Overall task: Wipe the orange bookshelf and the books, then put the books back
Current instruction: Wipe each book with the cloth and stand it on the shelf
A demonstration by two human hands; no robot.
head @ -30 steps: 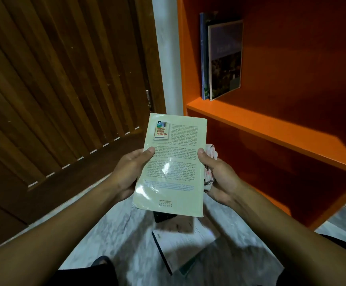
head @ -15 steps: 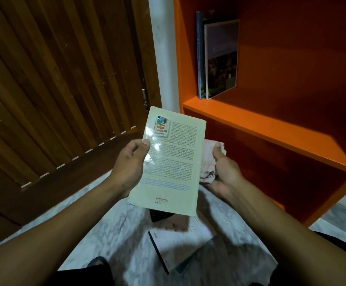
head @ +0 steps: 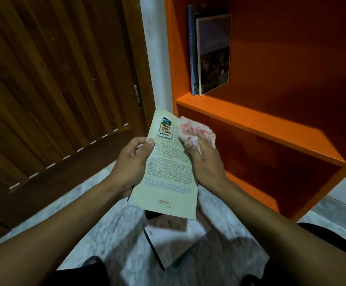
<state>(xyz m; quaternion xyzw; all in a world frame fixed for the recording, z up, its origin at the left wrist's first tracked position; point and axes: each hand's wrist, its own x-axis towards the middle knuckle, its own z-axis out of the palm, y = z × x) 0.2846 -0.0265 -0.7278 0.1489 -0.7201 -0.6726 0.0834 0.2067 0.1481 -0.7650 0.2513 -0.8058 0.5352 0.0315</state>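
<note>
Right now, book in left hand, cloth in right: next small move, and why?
Probably draw the cloth down the pale book's back cover. The right hand presses it at the cover's top right edge while the left hand has a grip on the opposite edge, and the cover below lies unobstructed.

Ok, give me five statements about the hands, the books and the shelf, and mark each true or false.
1. The left hand holds the pale book. True.
2. The right hand is empty. False: it holds a cloth at the book's right edge.
3. Two books stand on the shelf. True.
4. Those books stand at the shelf's right end. False: they stand at its left end, by the side wall.
5. The floor is bare. False: a book lies there, below the held one.
</note>
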